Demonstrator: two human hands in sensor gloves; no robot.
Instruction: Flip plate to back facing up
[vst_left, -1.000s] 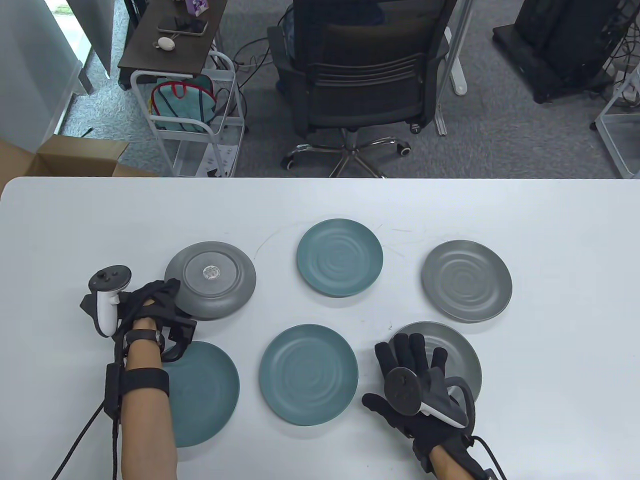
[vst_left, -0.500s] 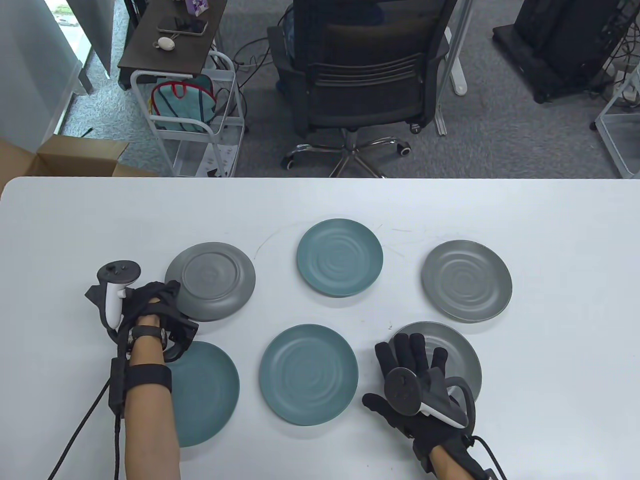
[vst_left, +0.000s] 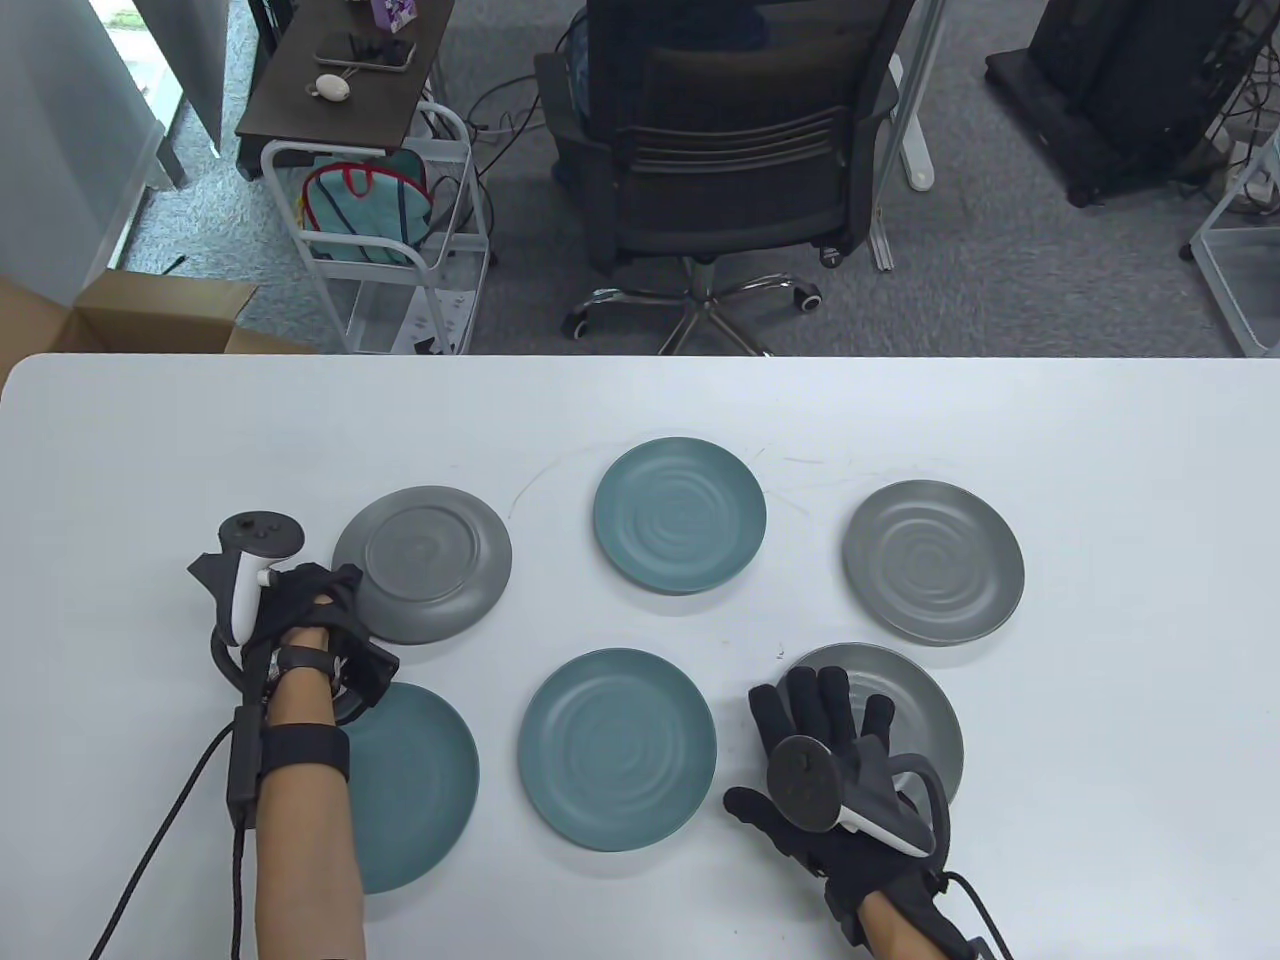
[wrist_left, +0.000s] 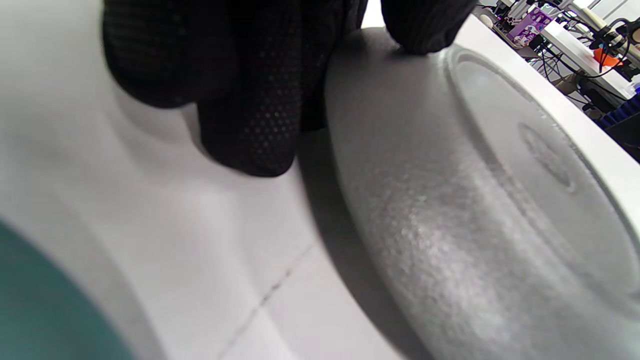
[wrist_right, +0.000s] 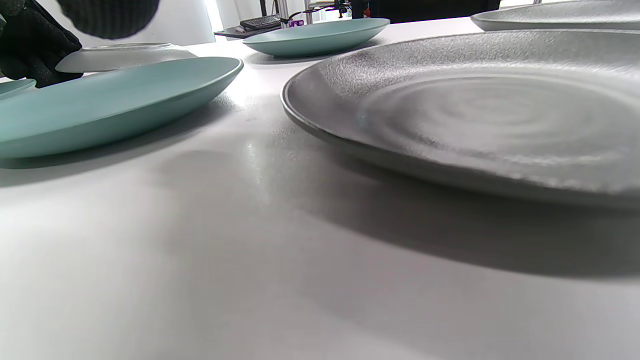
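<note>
My left hand pinches the near-left rim of the flipped grey plate, back up on the desk. Only the left wrist view shows my fingertips pressing its underside. My right hand lies spread, fingers overlapping another grey plate. Six plates: three grey, three teal.
</note>
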